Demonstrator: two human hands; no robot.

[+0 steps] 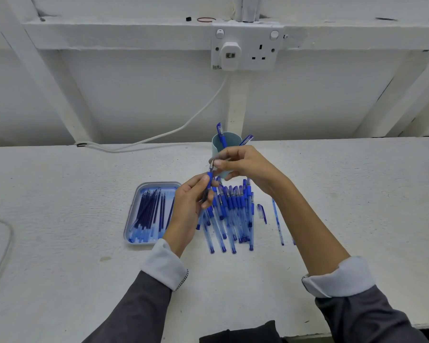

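1. Pen: a slim blue pen raised above the table, tilted with its tip pointing up and away from us. It sits between the two hands, just in front of the cup.
2. Left hand: we curl the thumb and fingers round the lower barrel, grasping it firmly from the side.
3. Right hand: we pinch the metal tip between thumb and forefinger. The other fingers are loosely bent and hold nothing.
4. Handling, as we judge it: the pen is very light and stiff, with a smooth plastic barrel that may slip or roll. The ribbed blue grip section offers the surest hold. The small tip piece calls for a fingertip pinch and a gentle twist rather than force, since fine threads and the thin refill inside could bend or cross.
5. Tray: lying left of the hands, it holds loose dark-blue refills laid roughly side by side.
6. Heap of pens: it lies on the table beneath the hands, with a loose cap just to its right and a single clear barrel beyond that.
7. Two capped pens stand leaning in the cup.
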